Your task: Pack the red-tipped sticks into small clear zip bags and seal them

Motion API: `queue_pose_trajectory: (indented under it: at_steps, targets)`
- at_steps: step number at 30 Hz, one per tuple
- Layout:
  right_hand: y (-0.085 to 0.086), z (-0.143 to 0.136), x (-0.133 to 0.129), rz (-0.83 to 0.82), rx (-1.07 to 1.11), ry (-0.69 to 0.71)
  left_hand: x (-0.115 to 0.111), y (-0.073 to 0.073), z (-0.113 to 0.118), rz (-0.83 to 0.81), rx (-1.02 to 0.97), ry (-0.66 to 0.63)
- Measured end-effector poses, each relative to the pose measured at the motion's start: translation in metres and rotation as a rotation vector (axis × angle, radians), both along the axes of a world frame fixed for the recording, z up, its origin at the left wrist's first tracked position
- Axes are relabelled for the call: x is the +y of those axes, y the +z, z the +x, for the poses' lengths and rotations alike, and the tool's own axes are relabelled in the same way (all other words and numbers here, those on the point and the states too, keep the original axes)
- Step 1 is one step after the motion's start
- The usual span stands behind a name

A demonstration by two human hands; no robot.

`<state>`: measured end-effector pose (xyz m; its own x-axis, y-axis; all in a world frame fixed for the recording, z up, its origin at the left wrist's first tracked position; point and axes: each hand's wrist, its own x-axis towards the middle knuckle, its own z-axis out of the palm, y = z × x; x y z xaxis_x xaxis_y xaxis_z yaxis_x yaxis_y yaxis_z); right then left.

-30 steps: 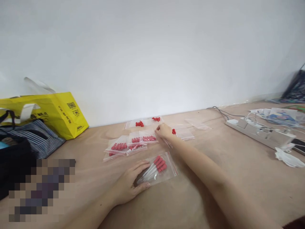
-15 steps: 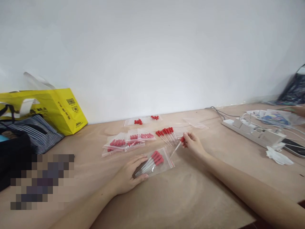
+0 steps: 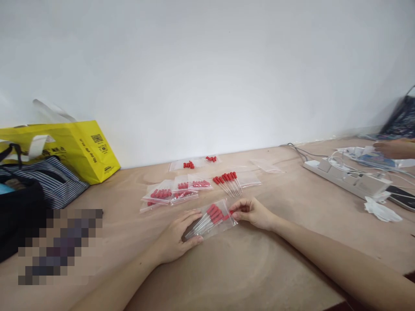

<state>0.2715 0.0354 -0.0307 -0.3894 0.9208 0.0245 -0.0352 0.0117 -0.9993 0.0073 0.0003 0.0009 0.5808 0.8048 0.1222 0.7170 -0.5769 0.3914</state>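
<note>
Dropper [image 3: 227, 216] into bag [image 3: 223, 228], at R fingers [image 3: 238, 204]

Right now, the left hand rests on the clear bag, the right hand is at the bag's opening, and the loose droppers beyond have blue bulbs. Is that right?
No, the colour is off: in the head view the loose droppers have red bulbs. The left hand does rest on the clear bag, with the right hand at its opening.
</note>
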Motion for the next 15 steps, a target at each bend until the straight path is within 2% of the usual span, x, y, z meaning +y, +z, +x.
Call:
queue_pose_trajectory:
  at_steps: [7,13,15]
  targets:
    - [0.004,-0.009,0.008,0.029,-0.103,0.122,-0.001,0.002,0.000,0.007,0.017,0.001]
    - [-0.002,-0.020,0.012,0.140,-0.176,0.026,0.002,-0.003,-0.001,0.063,-0.008,-0.025]
    - [-0.002,-0.020,0.010,0.178,-0.192,0.098,0.002,-0.004,-0.001,0.091,-0.015,-0.032]
